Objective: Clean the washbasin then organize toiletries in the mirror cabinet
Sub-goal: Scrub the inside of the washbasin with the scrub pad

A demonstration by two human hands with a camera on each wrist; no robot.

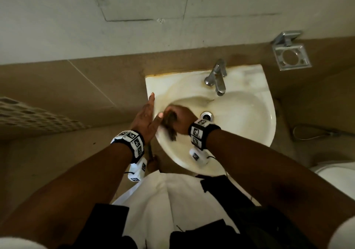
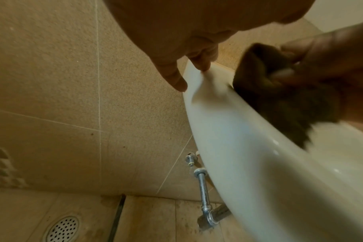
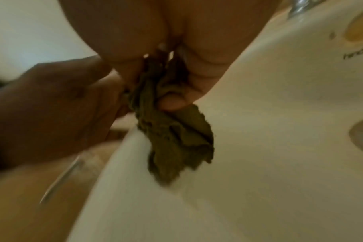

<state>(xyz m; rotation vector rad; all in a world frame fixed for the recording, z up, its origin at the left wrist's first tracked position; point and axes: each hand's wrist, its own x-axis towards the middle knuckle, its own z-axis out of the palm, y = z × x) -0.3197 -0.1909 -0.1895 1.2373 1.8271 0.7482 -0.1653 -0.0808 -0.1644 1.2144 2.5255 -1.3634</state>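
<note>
- Right hand (image 1: 180, 120) grips a dark olive-brown cloth (image 1: 170, 125), fingers curled round the bunched fabric; thumb pins a fold in the right wrist view, loose end hangs below the fist.
- Cloth sits against the inner left wall of the washbasin (image 1: 249, 118), just inside the rim; blurred in all views.
- Left hand (image 1: 147, 118) is flat, fingers straight and together, laid along the basin's left rim; fingertips (image 2: 203, 65) touch the rim edge in the left wrist view, thumb (image 1: 158, 119) points toward the cloth.
- Both hands are close together, thumb of the left nearly at the cloth.
- Both wrists carry black bands with white marker blocks.
- Basin is white with yellowish staining on the back ledge and bowl; drain (image 1: 206, 116) sits just beyond the right wrist.
- Chrome tap (image 1: 217, 77) stands on the back ledge, spout over the bowl.
- Under the basin: chrome pipe (image 2: 203, 193) running to a trap; round floor drain (image 2: 62, 229) in the tiled floor.
- Far right on the wall: metal holder (image 1: 291, 54) with a round ring.
</note>
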